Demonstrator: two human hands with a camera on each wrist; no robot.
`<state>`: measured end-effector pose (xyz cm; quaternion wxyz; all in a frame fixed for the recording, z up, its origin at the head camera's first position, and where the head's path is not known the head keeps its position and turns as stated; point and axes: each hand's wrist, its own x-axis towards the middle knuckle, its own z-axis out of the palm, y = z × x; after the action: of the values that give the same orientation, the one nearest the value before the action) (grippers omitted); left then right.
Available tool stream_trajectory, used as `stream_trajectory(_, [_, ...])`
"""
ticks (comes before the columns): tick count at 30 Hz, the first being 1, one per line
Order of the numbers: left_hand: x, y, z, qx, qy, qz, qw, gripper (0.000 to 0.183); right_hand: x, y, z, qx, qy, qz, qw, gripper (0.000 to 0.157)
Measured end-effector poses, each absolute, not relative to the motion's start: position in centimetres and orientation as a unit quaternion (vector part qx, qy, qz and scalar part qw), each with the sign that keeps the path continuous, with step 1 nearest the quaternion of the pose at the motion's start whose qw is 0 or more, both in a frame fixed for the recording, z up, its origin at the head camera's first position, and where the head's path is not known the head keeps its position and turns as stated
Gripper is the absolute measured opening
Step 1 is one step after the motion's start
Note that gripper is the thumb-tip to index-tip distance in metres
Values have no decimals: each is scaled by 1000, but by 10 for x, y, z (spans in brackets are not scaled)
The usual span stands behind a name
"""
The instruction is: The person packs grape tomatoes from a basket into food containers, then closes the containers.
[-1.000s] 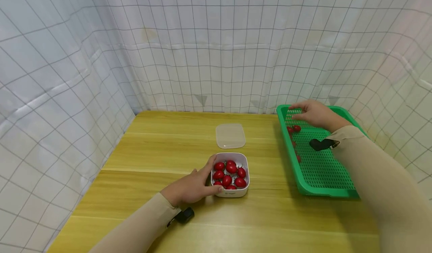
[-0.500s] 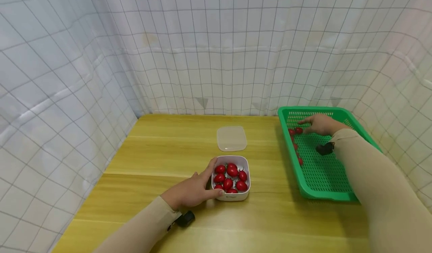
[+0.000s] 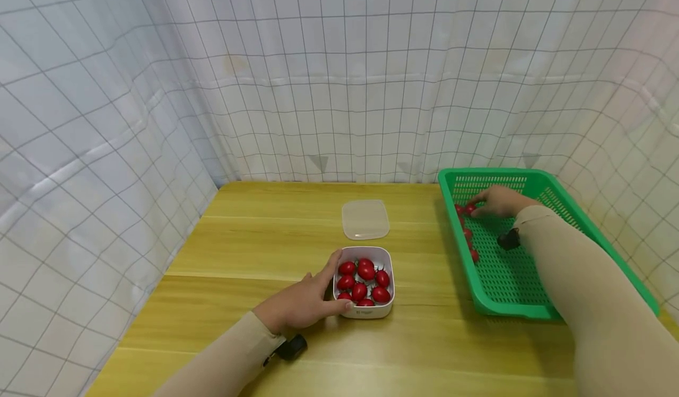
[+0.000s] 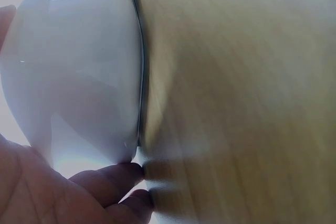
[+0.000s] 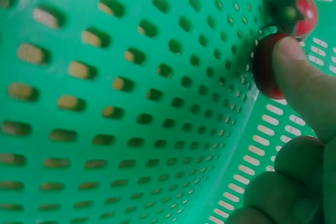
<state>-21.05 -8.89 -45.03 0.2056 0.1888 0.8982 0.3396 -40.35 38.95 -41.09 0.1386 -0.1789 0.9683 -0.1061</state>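
My left hand holds a small white square container at its left side, thumb at the front and a finger at the back corner. Several red cherry tomatoes lie inside it. In the left wrist view, fingers touch the container's smooth wall close to the tabletop. Over at the right, my right hand reaches into a green plastic basket. Its thumb presses on a cherry tomato, which it pinches; the opposing fingertip is hidden. More cherry tomatoes lie beside that one along the basket's left side.
A translucent square lid lies flat behind the container. The wooden table carries everything. White grid-patterned curtains hang behind it and at both sides. The basket's raised rim stands between my two hands.
My right hand has lowered into the basket and closed in on a cherry tomato by the left wall. My left hand stays at the container. The head view has shifted slightly.
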Motion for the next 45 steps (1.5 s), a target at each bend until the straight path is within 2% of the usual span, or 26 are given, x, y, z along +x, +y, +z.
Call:
stream_trajectory(6, [-211,-89,-451,193,897,345,196,108,-403,388,-404,-195,964,-89,157,48])
stream_trajectory(14, [-210,-89,-451,194,896,345,201,107,-402,392,-406,-176,953,-112,218,51])
stream_trajectory(45, [-207,-90,-451,203,891,357,194,105,-395,382,-407,-155,962,-88,209,49])
